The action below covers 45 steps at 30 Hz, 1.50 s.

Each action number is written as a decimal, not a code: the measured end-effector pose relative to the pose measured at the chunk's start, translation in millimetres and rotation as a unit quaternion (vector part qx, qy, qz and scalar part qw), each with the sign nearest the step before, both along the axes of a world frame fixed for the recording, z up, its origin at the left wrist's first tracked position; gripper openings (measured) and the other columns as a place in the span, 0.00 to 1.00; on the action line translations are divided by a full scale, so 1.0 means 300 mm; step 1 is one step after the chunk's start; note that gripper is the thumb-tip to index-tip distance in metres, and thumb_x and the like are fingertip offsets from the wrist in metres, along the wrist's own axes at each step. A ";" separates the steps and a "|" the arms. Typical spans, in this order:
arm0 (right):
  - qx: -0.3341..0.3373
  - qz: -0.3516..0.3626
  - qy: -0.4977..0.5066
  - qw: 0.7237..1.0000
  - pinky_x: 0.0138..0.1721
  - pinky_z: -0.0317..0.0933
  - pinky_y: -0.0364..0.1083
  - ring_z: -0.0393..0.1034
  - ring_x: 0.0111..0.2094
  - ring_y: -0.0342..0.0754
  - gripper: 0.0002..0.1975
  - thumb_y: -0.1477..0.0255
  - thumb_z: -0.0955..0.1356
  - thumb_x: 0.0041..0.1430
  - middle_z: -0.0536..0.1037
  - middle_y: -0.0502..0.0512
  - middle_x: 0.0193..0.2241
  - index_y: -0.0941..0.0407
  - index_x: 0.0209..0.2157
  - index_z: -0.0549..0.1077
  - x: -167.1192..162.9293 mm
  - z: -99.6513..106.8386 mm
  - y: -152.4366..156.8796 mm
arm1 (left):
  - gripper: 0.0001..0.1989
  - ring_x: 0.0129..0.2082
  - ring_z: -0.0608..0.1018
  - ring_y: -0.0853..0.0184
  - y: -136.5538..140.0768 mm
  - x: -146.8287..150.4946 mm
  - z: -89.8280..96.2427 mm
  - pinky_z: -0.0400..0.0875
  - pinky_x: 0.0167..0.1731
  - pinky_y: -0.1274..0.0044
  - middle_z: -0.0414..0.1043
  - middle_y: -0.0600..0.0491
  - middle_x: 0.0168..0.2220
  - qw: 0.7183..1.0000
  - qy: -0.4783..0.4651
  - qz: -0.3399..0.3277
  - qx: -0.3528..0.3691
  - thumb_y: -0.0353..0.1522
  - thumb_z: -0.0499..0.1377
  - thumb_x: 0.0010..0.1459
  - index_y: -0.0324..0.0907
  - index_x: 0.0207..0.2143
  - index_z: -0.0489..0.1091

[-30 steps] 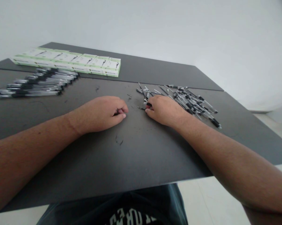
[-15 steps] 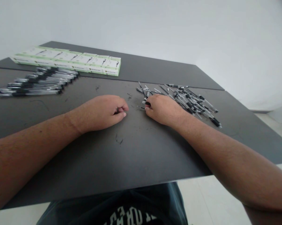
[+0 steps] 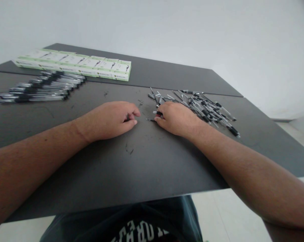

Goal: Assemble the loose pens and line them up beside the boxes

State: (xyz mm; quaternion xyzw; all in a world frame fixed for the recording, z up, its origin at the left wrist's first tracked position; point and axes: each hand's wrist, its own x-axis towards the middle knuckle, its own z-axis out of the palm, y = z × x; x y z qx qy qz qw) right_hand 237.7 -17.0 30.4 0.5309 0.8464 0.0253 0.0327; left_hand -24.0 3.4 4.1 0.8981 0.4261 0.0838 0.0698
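Note:
My right hand (image 3: 178,117) is closed at the near left edge of a loose heap of pen parts (image 3: 204,109). A short dark pen piece with a clear end (image 3: 157,113) pokes out from its fingers. Below it, a thin refill tip (image 3: 150,120) shows beside the thumb; whether the fingers hold it too, I cannot tell. To the left, my left hand (image 3: 113,119) rests on its side over the table, fingers curled, with a gap between thumb and index finger. The dark spot inside its curl may be shadow or a small part.
A row of clear pens with black grips (image 3: 44,87) lies at the left. Behind them stands a line of white and green pen boxes (image 3: 73,64). Dark ink marks (image 3: 129,148) streak the grey table (image 3: 141,168), and a seam crosses it towards the back.
My left index finger has lifted a little away from the thumb. My right fingers have shifted slightly nearer to me, and more of the dark pen piece and the refill tip shows.

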 end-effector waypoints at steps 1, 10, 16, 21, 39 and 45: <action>0.001 0.001 0.001 1.000 0.51 0.69 0.53 0.83 0.53 0.61 0.17 0.64 0.67 0.80 0.89 0.68 0.51 0.58 0.48 0.86 0.000 0.001 -0.003 | 0.24 0.45 0.85 0.55 -0.001 0.000 0.000 0.76 0.51 0.66 0.86 0.47 0.45 1.000 -0.001 0.001 0.000 0.43 0.54 0.66 0.45 0.56 0.81; -0.011 0.028 -0.005 1.000 0.48 0.69 0.53 0.84 0.52 0.62 0.14 0.65 0.69 0.78 0.89 0.67 0.50 0.57 0.48 0.85 0.000 -0.004 -0.008 | 0.21 0.44 0.86 0.56 -0.002 -0.001 0.003 0.77 0.48 0.67 0.87 0.48 0.45 1.000 -0.001 -0.007 0.007 0.42 0.56 0.67 0.46 0.54 0.82; -0.023 0.018 0.008 1.000 0.52 0.70 0.54 0.84 0.54 0.63 0.15 0.67 0.66 0.80 0.88 0.68 0.55 0.58 0.52 0.84 -0.007 -0.016 -0.004 | 0.20 0.41 0.86 0.56 0.001 0.000 -0.001 0.77 0.47 0.67 0.87 0.48 0.42 1.000 -0.005 -0.010 0.007 0.41 0.56 0.68 0.44 0.54 0.81; -0.017 0.035 0.020 0.999 0.53 0.71 0.53 0.83 0.55 0.62 0.15 0.67 0.66 0.81 0.87 0.69 0.55 0.58 0.54 0.83 -0.004 -0.025 -0.008 | 0.19 0.45 0.86 0.55 -0.004 0.005 0.000 0.77 0.51 0.66 0.87 0.47 0.45 1.000 -0.011 -0.019 0.009 0.41 0.56 0.68 0.45 0.53 0.81; -0.016 0.056 0.025 0.998 0.49 0.68 0.51 0.82 0.52 0.60 0.13 0.67 0.67 0.81 0.86 0.66 0.52 0.57 0.53 0.82 -0.032 -0.018 -0.030 | 0.15 0.50 0.84 0.52 -0.011 0.056 0.000 0.78 0.57 0.63 0.84 0.44 0.47 0.998 -0.012 -0.067 0.013 0.39 0.59 0.71 0.44 0.49 0.83; -0.015 0.074 0.040 0.996 0.49 0.67 0.50 0.81 0.51 0.58 0.12 0.67 0.66 0.81 0.86 0.65 0.51 0.57 0.51 0.81 -0.032 -0.024 -0.029 | 0.14 0.42 0.82 0.54 -0.012 0.084 0.001 0.76 0.48 0.65 0.79 0.46 0.39 0.997 0.010 -0.066 0.030 0.37 0.57 0.73 0.44 0.39 0.81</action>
